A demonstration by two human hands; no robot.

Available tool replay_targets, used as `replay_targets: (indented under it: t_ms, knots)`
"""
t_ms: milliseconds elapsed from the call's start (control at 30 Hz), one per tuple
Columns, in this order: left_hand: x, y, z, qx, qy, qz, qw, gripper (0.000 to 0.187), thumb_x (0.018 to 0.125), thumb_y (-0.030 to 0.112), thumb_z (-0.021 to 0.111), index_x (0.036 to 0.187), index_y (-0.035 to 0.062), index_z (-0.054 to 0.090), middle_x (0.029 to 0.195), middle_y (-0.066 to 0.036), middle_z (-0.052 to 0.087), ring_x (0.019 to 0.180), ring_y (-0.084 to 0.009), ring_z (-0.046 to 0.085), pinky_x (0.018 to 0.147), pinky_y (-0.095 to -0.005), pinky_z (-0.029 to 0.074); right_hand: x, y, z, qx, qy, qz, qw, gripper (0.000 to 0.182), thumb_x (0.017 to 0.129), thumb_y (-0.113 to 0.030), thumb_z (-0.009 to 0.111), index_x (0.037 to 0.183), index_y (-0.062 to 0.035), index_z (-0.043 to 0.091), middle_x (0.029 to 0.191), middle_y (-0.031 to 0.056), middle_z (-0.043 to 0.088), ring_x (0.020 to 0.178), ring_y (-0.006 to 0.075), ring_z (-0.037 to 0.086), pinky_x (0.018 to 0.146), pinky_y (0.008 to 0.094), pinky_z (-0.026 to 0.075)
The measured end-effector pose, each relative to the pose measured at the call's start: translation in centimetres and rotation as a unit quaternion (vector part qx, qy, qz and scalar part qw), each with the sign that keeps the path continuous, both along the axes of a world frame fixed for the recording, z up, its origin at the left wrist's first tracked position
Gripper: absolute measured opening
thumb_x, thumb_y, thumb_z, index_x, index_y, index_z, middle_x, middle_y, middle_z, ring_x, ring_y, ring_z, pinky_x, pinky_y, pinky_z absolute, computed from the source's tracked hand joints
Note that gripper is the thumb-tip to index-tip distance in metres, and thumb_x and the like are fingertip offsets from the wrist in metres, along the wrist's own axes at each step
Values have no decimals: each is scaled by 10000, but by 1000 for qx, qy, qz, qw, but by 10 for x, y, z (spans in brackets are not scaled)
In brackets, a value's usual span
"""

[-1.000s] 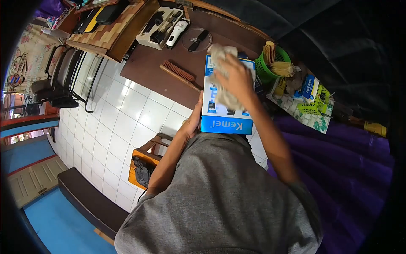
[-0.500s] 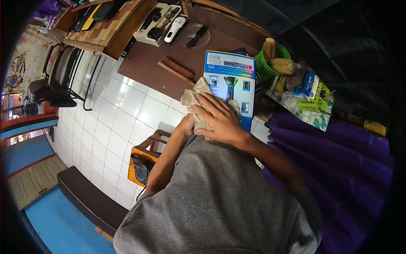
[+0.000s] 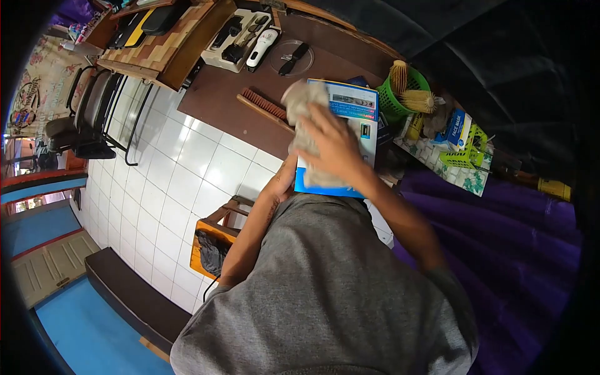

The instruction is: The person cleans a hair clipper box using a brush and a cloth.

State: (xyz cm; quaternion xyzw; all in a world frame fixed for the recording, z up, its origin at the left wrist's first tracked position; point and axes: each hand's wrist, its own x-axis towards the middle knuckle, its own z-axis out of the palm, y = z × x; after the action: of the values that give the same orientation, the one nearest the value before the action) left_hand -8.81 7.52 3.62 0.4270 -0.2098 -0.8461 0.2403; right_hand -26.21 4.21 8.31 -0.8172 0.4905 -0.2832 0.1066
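A blue-and-white hair clipper box [image 3: 344, 98] lies at the near side of the brown tabletop, with its lower end close to my grey shirt. My right hand [image 3: 334, 140] presses a crumpled beige cloth [image 3: 307, 103] onto the box's printed face, fingers spread over the fabric. The cloth is smeared by motion and covers much of the picture on the box. At the box's lower left edge, my left hand [image 3: 284, 181] grips the side, its fingertips mostly hidden. A wooden-handled brush [image 3: 264, 107] lies just left of the cloth.
Beyond the brush sit a white hair clipper [image 3: 263, 48], a tray of clipper parts [image 3: 235, 40] and a black-handled brush [image 3: 294, 59]. To the right stand a green basket [image 3: 389, 100] with brushes and a face mask box [image 3: 458, 128]. A wooden stool [image 3: 219, 234] is below left.
My right hand and the cloth have slid up and spread across the box, uncovering its lower blue edge. My left hand now shows at the box's left edge.
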Motion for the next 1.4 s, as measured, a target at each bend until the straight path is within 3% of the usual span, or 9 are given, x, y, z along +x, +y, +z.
replay_targets:
  t_ms: [200, 333, 367, 533, 867, 1100, 1200, 1333, 1400]
  knots:
    - [12, 8, -27, -54, -18, -14, 998, 736, 1014, 609, 390, 1561, 128, 279, 1487, -118, 473, 1310, -260, 526, 1068, -414, 472, 4, 49, 16, 60, -23, 70, 996, 612, 768, -352, 802, 1300, -96, 637, 1476, 173, 476, 1368, 366, 455, 1104, 475, 398]
    - [1, -3, -15, -26, 41, 8, 999, 828, 1019, 577, 403, 1613, 139, 29, 1603, -145, 291, 1445, -289, 341, 1141, -415, 365, -17, -2, 6, 22, -42, -38, 998, 586, 813, -362, 784, 1311, -93, 631, 1430, 187, 526, 1290, 383, 534, 1042, 449, 465]
    - [3, -6, -32, -116, -12, -56, 992, 862, 1016, 548, 435, 1610, 167, -60, 1624, -155, 231, 1464, -289, 289, 1148, -410, 337, -24, -20, 2, 3, -43, -89, 995, 558, 822, -383, 767, 1288, -104, 638, 1416, 170, 528, 1278, 370, 537, 1028, 461, 465]
    - [-3, -8, 5, -125, 13, -44, 991, 860, 1011, 517, 469, 1615, 160, -29, 1610, -153, 248, 1450, -277, 301, 1153, -403, 322, -49, -71, -4, 19, -31, -211, 977, 544, 844, -414, 732, 1287, -112, 634, 1377, 170, 544, 1246, 359, 546, 1001, 468, 472]
    - [0, -6, -13, -116, 42, -26, 992, 806, 1024, 476, 450, 1617, 146, 15, 1632, -139, 210, 1488, -271, 240, 1170, -407, 299, -31, 71, 24, 70, -34, 71, 995, 553, 805, -336, 769, 1290, -97, 654, 1431, 175, 513, 1328, 356, 496, 1062, 490, 433]
    - [-6, -6, 2, -138, 31, -42, 989, 780, 1007, 476, 473, 1609, 155, 95, 1593, -142, 279, 1454, -281, 292, 1146, -419, 328, -61, -14, 1, -82, -17, -187, 979, 432, 814, -309, 759, 1161, -64, 680, 1237, 147, 607, 1078, 348, 620, 868, 429, 532]
    - [-8, -5, 0, -123, 28, -20, 992, 756, 1004, 478, 477, 1600, 162, 134, 1566, -138, 314, 1429, -282, 322, 1136, -418, 337, -70, -56, -3, -22, -38, -270, 962, 461, 862, -298, 737, 1230, -33, 656, 1321, 196, 580, 1153, 385, 597, 948, 419, 508]
    - [-6, -7, -15, -108, 34, -16, 993, 751, 1011, 479, 473, 1600, 159, 135, 1563, -137, 322, 1416, -281, 346, 1128, -424, 355, -60, -58, 0, -14, 12, -271, 962, 461, 850, -284, 744, 1237, -48, 659, 1315, 195, 580, 1157, 380, 593, 963, 422, 501]
    - [-6, -7, -18, -100, 50, -5, 994, 731, 1021, 466, 462, 1598, 153, 140, 1554, -140, 337, 1399, -277, 378, 1115, -424, 378, -49, -31, 0, -90, 1, -161, 983, 456, 828, -266, 757, 1232, -74, 669, 1308, 188, 578, 1162, 379, 589, 967, 431, 499]
